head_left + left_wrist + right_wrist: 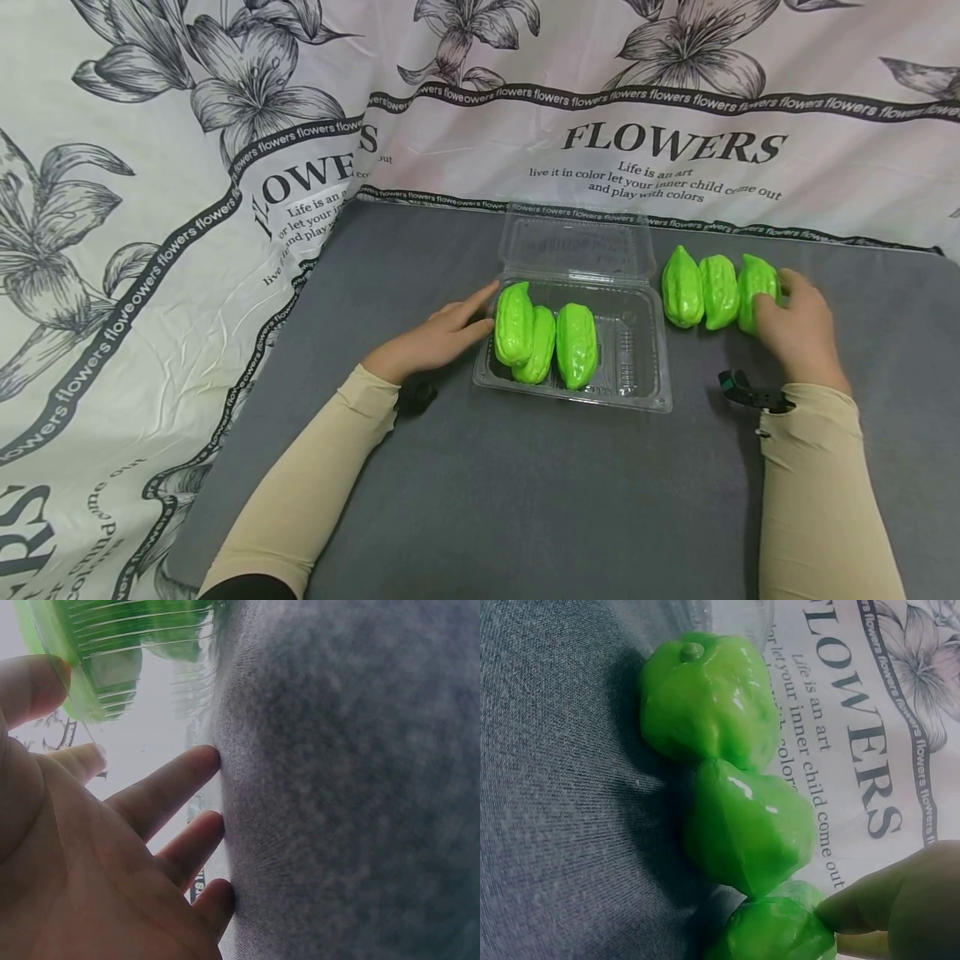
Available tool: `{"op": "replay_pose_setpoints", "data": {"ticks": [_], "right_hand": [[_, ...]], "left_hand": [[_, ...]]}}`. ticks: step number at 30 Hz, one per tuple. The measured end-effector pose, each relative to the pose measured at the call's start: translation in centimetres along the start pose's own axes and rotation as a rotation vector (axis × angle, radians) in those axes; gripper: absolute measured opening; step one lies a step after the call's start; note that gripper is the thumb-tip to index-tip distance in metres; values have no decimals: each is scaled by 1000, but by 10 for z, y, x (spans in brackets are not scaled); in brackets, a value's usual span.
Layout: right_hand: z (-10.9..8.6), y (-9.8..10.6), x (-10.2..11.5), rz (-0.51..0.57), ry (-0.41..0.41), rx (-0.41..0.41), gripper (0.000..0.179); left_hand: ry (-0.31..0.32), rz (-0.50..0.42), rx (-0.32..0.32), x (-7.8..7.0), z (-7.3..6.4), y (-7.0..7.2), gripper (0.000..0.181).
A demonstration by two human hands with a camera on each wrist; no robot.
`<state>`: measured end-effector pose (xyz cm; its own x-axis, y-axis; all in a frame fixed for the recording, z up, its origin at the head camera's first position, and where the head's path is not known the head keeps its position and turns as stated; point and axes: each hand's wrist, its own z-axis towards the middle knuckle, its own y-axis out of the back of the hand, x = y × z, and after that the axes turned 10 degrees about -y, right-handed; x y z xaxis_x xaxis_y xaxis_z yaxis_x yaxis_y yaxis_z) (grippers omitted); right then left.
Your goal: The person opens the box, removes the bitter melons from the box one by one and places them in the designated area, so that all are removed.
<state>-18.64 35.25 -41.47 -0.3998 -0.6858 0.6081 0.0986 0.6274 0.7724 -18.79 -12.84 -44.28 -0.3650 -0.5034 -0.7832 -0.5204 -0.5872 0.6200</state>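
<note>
Three glossy green starfruit [577, 346] lie in a clear plastic clamshell box [630, 400], two of them leaning together on the left side. My left hand [438, 337] rests at the box's left edge, fingers extended. In the left wrist view its thumb [34, 690] touches the clear wall, and the other fingertips meet the grey cloth. Right of the box, three more starfruit [682, 287] stand in a row. The rightmost starfruit [756, 287] is pinched between the thumb and fingers of my right hand [806, 329]; part of it is hidden behind that hand.
The box's transparent lid [577, 246] is folded back toward the rear. A grey cloth [555, 492] covers the table. Flower-printed fabric [675, 167] hangs along the back and left. Dark straps [750, 393] circle the wrists.
</note>
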Motion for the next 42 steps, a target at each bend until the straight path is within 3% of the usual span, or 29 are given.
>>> {"op": "replay_pose_setpoints", "data": {"ticks": [4,17,28,42], "right_hand": [[1,-1,0,28,-25,10,69],[2,-2,-1,10,23,22,67],[1,-1,3,6,11,34,71],[-11,7,17,42,-24,-70,79]], "left_hand": [[-5,-3,-1,1,0,0,67],[1,-23,5,-1,0,0,67],[3,-19,8,0,1,0,67],[-12,-16,10,1,1,0,67]]}}
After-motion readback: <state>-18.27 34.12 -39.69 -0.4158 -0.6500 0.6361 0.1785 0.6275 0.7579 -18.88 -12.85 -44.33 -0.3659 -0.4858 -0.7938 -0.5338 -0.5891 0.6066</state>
